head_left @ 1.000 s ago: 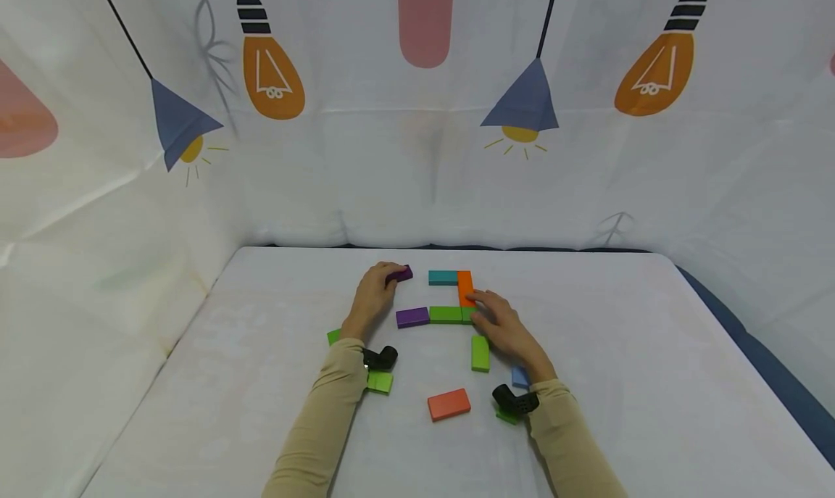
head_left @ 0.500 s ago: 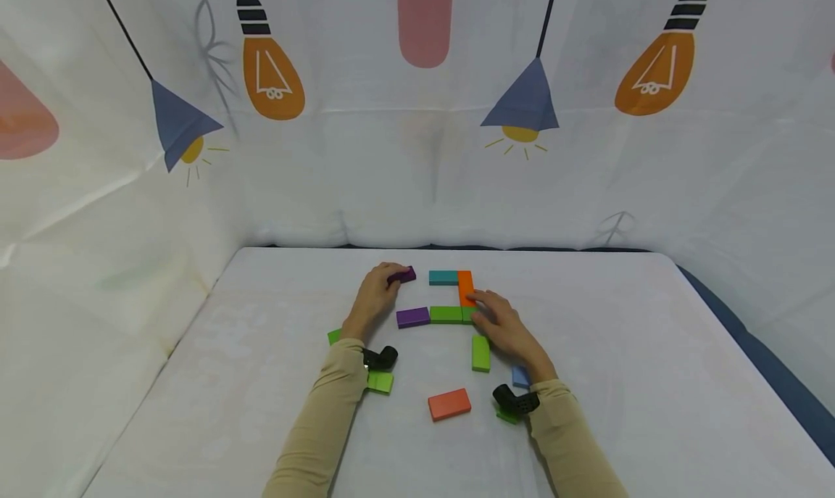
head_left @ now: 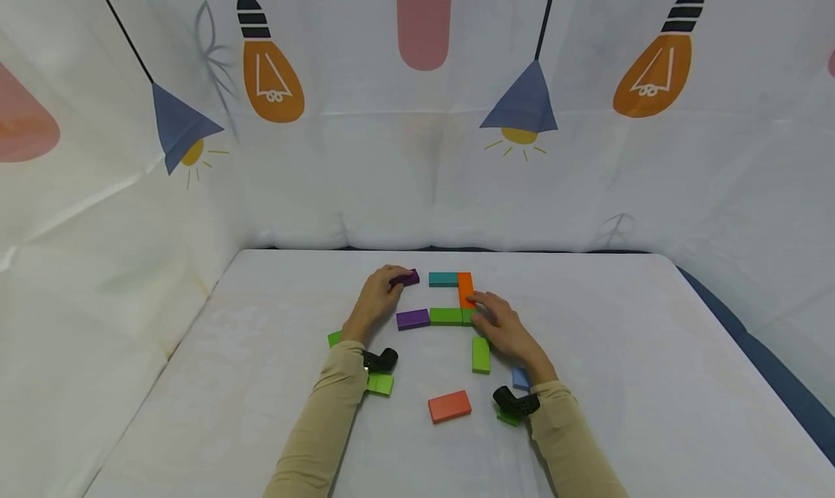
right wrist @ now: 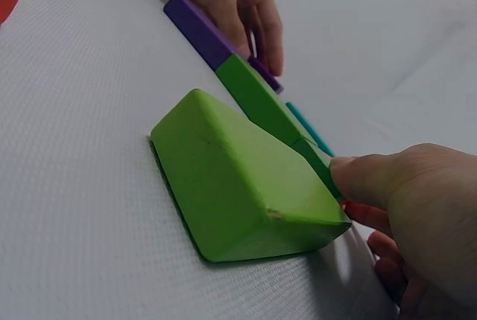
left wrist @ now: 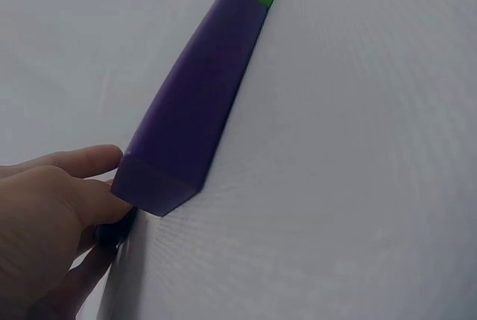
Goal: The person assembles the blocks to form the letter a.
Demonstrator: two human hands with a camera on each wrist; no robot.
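Note:
My left hand (head_left: 378,293) pinches a dark purple block (head_left: 410,277) on the white table, just left of a teal block (head_left: 443,280). The teal block meets the top of an upright-lying orange block (head_left: 465,288). Below, a purple block (head_left: 413,320), a green block (head_left: 446,317) and a short green block (head_left: 467,317) form a row. My right hand (head_left: 505,328) rests at the right end of that row, its thumb (right wrist: 365,178) touching the short green block and its fingers at the orange block. In the left wrist view the purple block (left wrist: 186,104) partly hides the left fingers.
Nearer on the table (head_left: 261,404) lie a lime green block (head_left: 480,356), a red-orange block (head_left: 449,407) and a blue block (head_left: 520,378) by the right wrist. Green blocks (head_left: 380,384) lie partly under the left forearm, and another green block (head_left: 507,417) under the right wrist.
My left hand has slid slightly right with the dark purple block, narrowing the gap to the teal block. The right hand stays in place.

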